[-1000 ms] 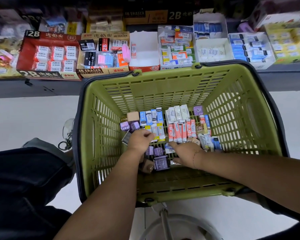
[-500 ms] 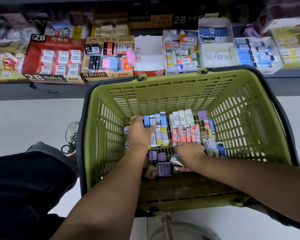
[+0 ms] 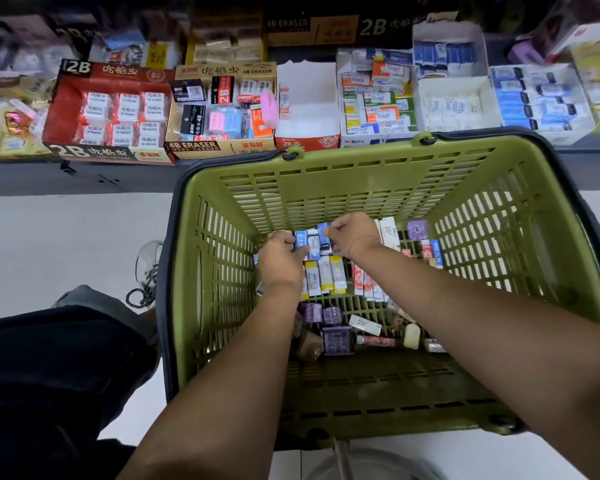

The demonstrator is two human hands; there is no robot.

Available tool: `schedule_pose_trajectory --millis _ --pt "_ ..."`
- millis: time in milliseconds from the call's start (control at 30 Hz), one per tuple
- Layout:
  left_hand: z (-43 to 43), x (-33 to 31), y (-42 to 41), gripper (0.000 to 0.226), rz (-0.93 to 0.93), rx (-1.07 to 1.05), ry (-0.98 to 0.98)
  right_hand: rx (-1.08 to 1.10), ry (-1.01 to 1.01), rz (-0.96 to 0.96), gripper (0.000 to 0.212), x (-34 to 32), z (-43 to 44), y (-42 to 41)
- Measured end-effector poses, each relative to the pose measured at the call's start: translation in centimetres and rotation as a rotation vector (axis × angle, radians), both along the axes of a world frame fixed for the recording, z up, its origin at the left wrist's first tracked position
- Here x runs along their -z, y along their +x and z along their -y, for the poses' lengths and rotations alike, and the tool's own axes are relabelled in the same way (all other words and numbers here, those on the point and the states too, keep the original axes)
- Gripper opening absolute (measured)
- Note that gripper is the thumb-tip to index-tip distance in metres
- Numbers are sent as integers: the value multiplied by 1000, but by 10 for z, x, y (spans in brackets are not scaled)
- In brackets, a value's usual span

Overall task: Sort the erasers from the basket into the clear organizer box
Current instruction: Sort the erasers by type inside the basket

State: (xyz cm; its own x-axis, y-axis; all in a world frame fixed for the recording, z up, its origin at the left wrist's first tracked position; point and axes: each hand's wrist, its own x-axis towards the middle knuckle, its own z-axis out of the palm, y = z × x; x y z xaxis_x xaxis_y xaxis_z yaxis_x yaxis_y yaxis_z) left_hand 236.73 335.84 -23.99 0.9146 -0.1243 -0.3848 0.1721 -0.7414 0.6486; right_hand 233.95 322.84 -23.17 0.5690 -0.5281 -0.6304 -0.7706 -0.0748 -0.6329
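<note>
Head view: inside the green basket (image 3: pixel 326 168), my left hand (image 3: pixel 280 259) and right hand (image 3: pixel 354 233) both curl their fingers onto the blue erasers (image 3: pixel 313 241).

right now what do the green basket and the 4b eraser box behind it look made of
The basket looks like moulded plastic: one-piece slotted walls with a dull olive sheen. The 4B ERASER box is probably printed cardboard: folded edges and a matte tan face. The erasers seem to have printed paper sleeves, flat and unglossy.
</note>
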Motion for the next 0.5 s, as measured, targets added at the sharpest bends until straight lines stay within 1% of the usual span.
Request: schedule_pose_trajectory --millis 67,133,233,300,367,400,433,500 --pt "0 1 2 31 -10 -13 2 -70 -90 -10 16 1 -3 1" --pt "-1 1 2 30 -18 -11 -11 -192 -217 -25 12 0 -1 -4" --pt "-6 -1 -4 31 -20 34 1 -367 -372 12 9 -14 1 -24" --pt "-14 -3 -11 31 -26 56 13 -549 -389 46 11 -23 1 -46" --pt "-24 -5 -21 31 -38 114 44 -782 -292 8 11 -29 1 -73" --pt "-28 -6 -26 32 -46 173 72 -900 -230 -50 16 -31 1 -88" --pt "-30 -8 -30 33 -60 242 93 -1015 -195 -130 26 -31 2 -101" --pt "-34 -11 -36 32 -118 377 95 -1186 -220 -278 51 -23 2 -121"
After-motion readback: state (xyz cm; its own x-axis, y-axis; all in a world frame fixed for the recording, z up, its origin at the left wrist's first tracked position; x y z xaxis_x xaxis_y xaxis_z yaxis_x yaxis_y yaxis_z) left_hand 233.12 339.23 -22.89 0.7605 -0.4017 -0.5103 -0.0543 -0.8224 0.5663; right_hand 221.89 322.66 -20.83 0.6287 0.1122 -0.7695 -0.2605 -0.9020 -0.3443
